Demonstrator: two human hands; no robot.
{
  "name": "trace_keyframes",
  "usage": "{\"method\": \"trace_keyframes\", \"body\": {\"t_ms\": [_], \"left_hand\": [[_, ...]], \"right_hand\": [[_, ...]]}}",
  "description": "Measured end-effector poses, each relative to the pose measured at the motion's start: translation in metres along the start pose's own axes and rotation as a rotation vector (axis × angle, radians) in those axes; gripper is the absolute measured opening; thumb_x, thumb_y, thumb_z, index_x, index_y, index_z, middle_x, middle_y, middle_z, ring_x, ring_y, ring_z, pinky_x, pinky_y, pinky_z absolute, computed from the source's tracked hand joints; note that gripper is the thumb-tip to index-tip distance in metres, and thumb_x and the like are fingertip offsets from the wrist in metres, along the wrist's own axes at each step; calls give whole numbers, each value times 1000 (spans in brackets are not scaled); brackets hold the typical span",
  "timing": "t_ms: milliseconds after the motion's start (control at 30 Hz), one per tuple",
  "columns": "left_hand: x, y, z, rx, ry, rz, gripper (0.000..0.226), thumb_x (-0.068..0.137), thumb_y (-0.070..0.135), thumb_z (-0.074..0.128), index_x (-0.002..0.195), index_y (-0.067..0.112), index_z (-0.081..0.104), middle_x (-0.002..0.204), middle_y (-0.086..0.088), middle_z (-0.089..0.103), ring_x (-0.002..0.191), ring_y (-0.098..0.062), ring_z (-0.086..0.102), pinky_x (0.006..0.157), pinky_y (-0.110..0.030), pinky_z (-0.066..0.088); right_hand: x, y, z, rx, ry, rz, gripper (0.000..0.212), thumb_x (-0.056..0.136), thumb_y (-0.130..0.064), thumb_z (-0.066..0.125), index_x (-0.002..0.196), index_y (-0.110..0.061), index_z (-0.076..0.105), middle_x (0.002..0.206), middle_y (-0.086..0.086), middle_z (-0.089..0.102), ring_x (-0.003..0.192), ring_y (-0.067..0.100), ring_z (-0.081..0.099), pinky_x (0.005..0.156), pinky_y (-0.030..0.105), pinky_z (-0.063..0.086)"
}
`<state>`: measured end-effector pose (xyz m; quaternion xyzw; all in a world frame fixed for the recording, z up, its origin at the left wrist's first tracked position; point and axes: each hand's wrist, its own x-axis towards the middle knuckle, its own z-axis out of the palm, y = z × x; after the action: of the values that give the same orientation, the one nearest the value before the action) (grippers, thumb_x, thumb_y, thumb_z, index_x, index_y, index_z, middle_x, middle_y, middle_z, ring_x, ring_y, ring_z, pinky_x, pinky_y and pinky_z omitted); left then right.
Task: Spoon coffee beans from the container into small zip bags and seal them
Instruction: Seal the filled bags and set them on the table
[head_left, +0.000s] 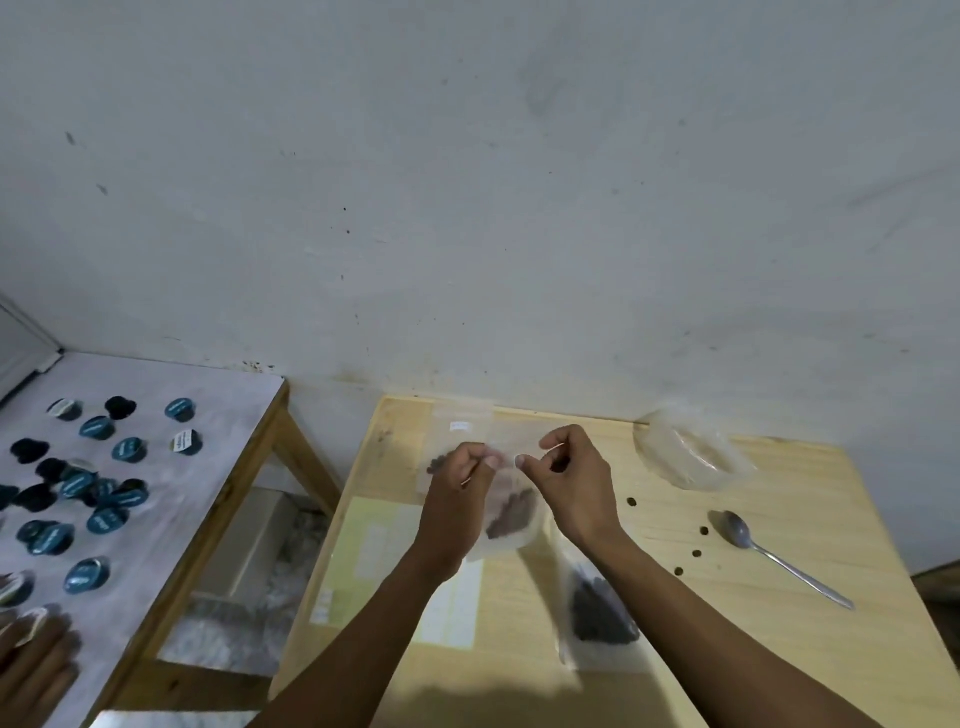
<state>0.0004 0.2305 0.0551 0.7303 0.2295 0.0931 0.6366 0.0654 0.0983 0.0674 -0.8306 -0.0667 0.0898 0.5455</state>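
the pale wooden surface (779, 649) lies under both forearms and carries everything for the job. on it, below and to the right of the fingers, a filled zip bag (602, 613) lies flat, dark with coffee beans. up and well to the right of the fingers sits the clear plastic container (691, 452), looking nearly empty, though its walls are too hazy to be sure. a metal spoon (779, 558) lies apart on the surface below the container, with a few loose beans (704, 531) scattered between it and the right wrist.

the task's thing is the small zip bag (511, 519) hanging just under the fingers, its beans slumped toward the bottom. the left hand (460, 488) and the right hand (569, 478) each pinch its top edge, thumb and forefinger curled and clamped on the plastic, the two pinches nearly touching at the middle of the mouth.

this looks like the sealing step. to do it well, i judge the beans should stay settled low so none sit in the zip track. the two pinches should begin together on the strip and slide outward to each corner with firm, even pressure. keeping the bag upright and the mouth taut helps the ribs meet. pressing out some air first would let it lie flat beside the filled one. whether the strip is already partly closed i cannot tell.
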Motion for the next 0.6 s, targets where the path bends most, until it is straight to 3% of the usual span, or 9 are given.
{"method": "trace_keyframes", "body": {"t_ms": [133, 200, 333, 467, 600], "left_hand": [[1, 1, -3, -46, -33, -2, 15, 100, 22, 49, 92, 25, 61, 100, 1, 70, 104, -23, 63, 95, -41, 47], [1, 4, -5, -105, -37, -4, 18, 102, 20, 47, 92, 23, 62, 103, -4, 69, 104, -24, 63, 97, -41, 45], [1, 14, -1, -210, -72, -55, 10, 97, 23, 57, 92, 15, 62, 98, -5, 71, 96, -20, 68, 91, -42, 49], [3, 13, 3, -138, -6, -75, 37, 78, 29, 76, 98, 5, 55, 92, -14, 72, 88, -37, 70, 80, -56, 55], [8, 9, 8, -45, 43, -45, 22, 79, 28, 76, 91, 15, 63, 86, -3, 73, 84, -29, 70, 76, -47, 58]], "right_hand": [[2, 0, 0, -81, 110, 10, 72, 68, -44, 85, 124, -26, 44, 106, -5, 48, 99, 13, 46, 82, 26, 42], [4, -2, -3, 20, 62, 98, 81, 64, -46, 88, 129, -26, 45, 113, -5, 52, 105, 15, 50, 87, 30, 46], [7, -1, -6, 247, -54, 217, 41, 64, -35, 90, 92, -15, 68, 88, 3, 73, 86, 23, 70, 83, 42, 57], [7, 0, -7, 233, -60, 221, 24, 70, -30, 85, 79, -13, 70, 79, 8, 73, 78, 28, 70, 83, 49, 57], [7, -2, -10, 172, -82, 177, 8, 81, -23, 77, 76, -17, 74, 77, 1, 73, 82, 24, 70, 82, 41, 58]]}}
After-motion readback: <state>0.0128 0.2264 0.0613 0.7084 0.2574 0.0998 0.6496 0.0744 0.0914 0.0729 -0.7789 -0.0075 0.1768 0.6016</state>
